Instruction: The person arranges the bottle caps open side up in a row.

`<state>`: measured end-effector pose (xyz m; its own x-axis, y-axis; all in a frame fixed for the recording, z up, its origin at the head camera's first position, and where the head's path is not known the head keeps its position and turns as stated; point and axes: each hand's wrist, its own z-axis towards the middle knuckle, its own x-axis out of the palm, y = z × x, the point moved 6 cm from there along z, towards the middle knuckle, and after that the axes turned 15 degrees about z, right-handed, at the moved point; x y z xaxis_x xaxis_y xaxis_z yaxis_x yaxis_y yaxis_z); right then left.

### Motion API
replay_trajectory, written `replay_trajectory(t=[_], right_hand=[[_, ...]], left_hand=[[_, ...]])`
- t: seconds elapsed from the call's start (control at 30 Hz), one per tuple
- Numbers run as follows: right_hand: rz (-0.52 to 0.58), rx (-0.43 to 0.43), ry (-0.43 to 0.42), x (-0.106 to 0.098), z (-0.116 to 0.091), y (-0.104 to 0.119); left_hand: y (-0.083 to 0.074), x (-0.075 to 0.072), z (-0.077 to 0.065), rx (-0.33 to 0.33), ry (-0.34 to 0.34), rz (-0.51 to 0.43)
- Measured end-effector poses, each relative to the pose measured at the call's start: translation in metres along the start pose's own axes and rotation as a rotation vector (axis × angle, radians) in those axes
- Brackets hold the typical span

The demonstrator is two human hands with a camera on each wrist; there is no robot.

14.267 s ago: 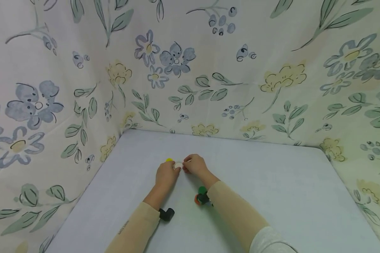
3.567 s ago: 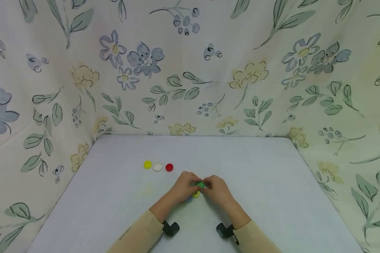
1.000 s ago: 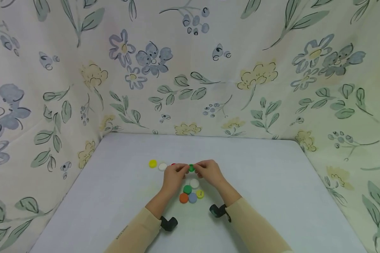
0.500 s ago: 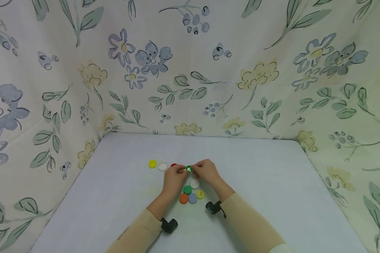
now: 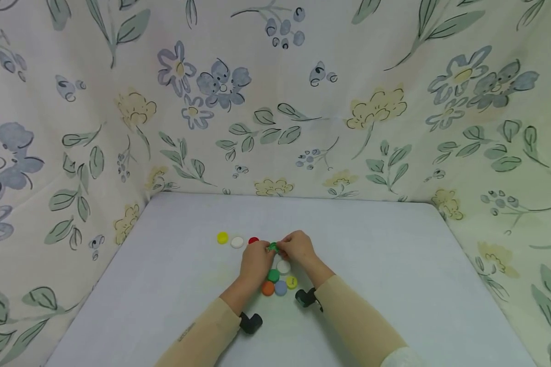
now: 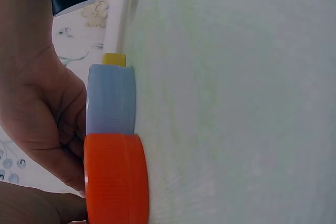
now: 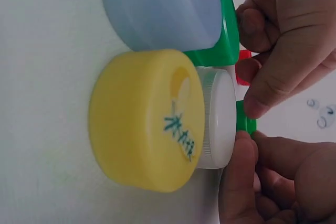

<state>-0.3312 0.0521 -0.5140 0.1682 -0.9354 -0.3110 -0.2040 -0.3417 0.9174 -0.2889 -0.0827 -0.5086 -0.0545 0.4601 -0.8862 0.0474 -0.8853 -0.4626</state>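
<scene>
My left hand (image 5: 255,262) and right hand (image 5: 299,248) pinch a small green bottle cap (image 5: 273,246) between them, thumbs and forefingers at its edges. In the right wrist view, the left hand's thumb (image 7: 260,100) and the right hand's fingertips (image 7: 242,148) meet at this cap, partly hidden behind a white cap (image 7: 219,119). Left of the hands, a yellow cap (image 5: 222,238), a flat white cap (image 5: 236,242) and a red cap (image 5: 253,240) form a row; the left hand partly covers the red one.
Nearer the body lies a group of caps: white, green (image 5: 273,276), orange (image 5: 268,288), blue (image 5: 280,288) and yellow with printing (image 5: 291,282). They rest on a white table (image 5: 372,265), backed by a flower-patterned cloth (image 5: 275,153). Black wrist cameras hang under both forearms.
Since 3.6 seconds ago, both hands have carried the green cap from beside the group up toward the red cap. Within the last second it turned between the fingers, and the hands shifted slightly.
</scene>
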Motion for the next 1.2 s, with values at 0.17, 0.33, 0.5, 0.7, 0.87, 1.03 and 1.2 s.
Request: replay_trajectory(t=[0.17, 0.33, 0.5, 0.7, 0.87, 1.03, 1.2], right_hand=[[-0.016, 0.007, 0.008, 0.0, 0.002, 0.001], [-0.041, -0.028, 0.04, 0.0, 0.001, 0.003], [-0.048, -0.03, 0.058, 0.001, 0.0, 0.003], [-0.054, -0.024, 0.028, -0.009, -0.005, -0.002], [-0.028, -0.028, 0.013, -0.023, -0.016, -0.008], [-0.075, -0.06, -0.004, -0.035, -0.028, -0.014], [-0.097, -0.093, 0.004, -0.038, -0.044, -0.016]], left_hand=[[-0.003, 0.002, 0.005, 0.011, 0.007, 0.069], [-0.004, 0.0, 0.006, 0.031, -0.006, 0.111], [-0.003, 0.0, 0.004, 0.018, 0.006, 0.083], [0.0, -0.003, -0.003, -0.007, 0.017, 0.049], [0.004, -0.015, -0.014, 0.001, 0.0, 0.042], [0.012, -0.022, -0.025, -0.003, 0.023, 0.008], [0.015, -0.019, -0.036, 0.026, 0.093, -0.018]])
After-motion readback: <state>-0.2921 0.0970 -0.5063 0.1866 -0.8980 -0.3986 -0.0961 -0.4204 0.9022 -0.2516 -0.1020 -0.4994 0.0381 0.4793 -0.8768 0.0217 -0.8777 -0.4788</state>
